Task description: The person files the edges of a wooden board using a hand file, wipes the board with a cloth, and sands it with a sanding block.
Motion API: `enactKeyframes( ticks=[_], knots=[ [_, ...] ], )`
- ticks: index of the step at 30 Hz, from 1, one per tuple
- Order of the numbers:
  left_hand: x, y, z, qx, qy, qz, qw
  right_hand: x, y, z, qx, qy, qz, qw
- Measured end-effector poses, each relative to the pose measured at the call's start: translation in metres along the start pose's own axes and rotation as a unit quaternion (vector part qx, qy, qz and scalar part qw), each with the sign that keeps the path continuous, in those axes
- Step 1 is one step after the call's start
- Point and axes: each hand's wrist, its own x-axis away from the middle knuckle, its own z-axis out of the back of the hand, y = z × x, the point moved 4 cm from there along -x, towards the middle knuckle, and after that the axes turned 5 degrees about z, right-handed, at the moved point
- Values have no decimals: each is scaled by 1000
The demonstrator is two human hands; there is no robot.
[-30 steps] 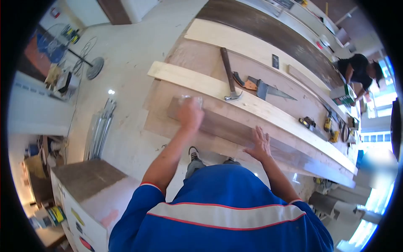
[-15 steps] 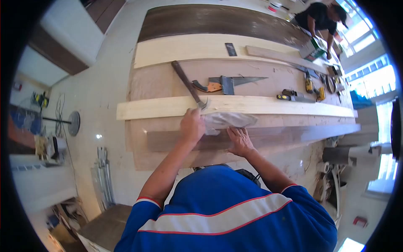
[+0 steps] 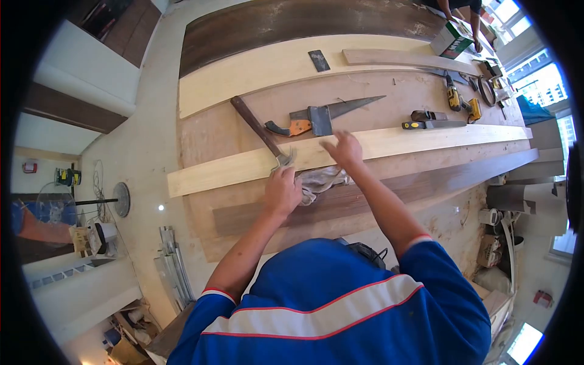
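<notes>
The left hand (image 3: pixel 284 193) is partly closed, its fingers bent around one end of a crumpled, greyish cloth (image 3: pixel 321 180). The cloth lies bunched to the right of that hand, over the far edge of a brown board (image 3: pixel 261 218) that runs lengthwise along the near side of the worktable (image 3: pixel 210 106). The right hand (image 3: pixel 345 150) is half open above the pale plank (image 3: pixel 426 141), fingers loosely extended toward the left; nothing shows in its grip, and whether it touches the plank cannot be told. The hammer (image 3: pixel 255 126) slants across the plank, its claw head just beyond the left hand's fingertips; whether they touch is unclear. Beyond the plank lies an orange-handled saw (image 3: pixel 356 105), with a grey scraper (image 3: pixel 320 121) across its blade, near the right hand. Farther right, a yellow-and-black-handled tool (image 3: pixel 433 125) lies on the plank's far edge, and a yellow-and-black drill (image 3: pixel 454 97) is beyond it. A dark plate (image 3: pixel 319 61) and a narrow brown strip (image 3: pixel 404 59) rest on a wide pale board (image 3: pixel 243 76). At the far right, a co-worker's hand (image 3: pixel 478 46) is beside a green-and-white box (image 3: pixel 451 41).
</notes>
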Motion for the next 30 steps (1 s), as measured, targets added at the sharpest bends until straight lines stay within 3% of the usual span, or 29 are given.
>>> enactKeyframes(
  ticks=[2,6,9,15,18,23,26,28,29,30],
  knots=[
    [3,4,5,10,7,29,999,-41,-11,-9,49,-75,-79,993],
    [25,-29,1,24,56,94,994,-69,24,-52,64,-68,-91,992],
    [32,-43,18,106,37,233,966,-73,16,-31,13,-98,-159,982],
    [22,-59,17,139,66,253,955,-86,-39,-18,42,-87,-176,980],
    [10,-49,27,91,41,216,971,-92,-40,-23,2,-110,-197,974],
    [12,-54,28,308,70,291,903,-72,14,-35,-161,-29,-164,973],
    [14,-34,36,473,36,290,831,2,-24,-12,-402,-96,-104,905],
    [19,-13,41,577,-35,282,766,53,-64,0,-344,-228,-41,910],
    [23,-5,41,623,-87,274,727,92,-65,-33,-548,-281,-52,786],
    [27,2,40,666,-137,262,685,110,-82,-22,-555,-314,-47,769]
  ],
)
